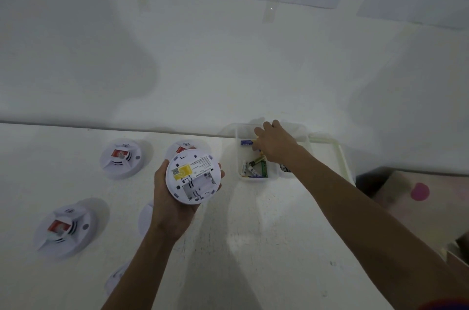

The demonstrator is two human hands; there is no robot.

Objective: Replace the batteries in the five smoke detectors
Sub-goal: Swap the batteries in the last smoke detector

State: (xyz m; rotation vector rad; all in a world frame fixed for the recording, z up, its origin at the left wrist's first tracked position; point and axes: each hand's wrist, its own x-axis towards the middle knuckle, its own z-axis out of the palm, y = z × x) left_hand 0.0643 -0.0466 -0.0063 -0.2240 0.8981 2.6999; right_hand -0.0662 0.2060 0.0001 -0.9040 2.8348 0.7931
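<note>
White wall (228,68) backs a white counter (253,233). At the centre the left hand (167,208) is raised palm up, fingers and thumb curled round the rim of the held smoke detector (194,175), whose underside faces up with its battery bay open. The right arm stretches out to 2 o'clock, and the right hand (275,144) dips knuckles-up into a clear bin (237,157); its fingertips are hidden, so I cannot tell whether it pinches anything. In the bin lie a blue battery (245,142) and a loose cluster of batteries (256,170), too tangled to count. Three more detectors sit face up: at 9 o'clock (121,158), at 12 o'clock (186,147) and at 8 o'clock (63,228). Two white round pieces (146,218) show from behind the left arm
</note>
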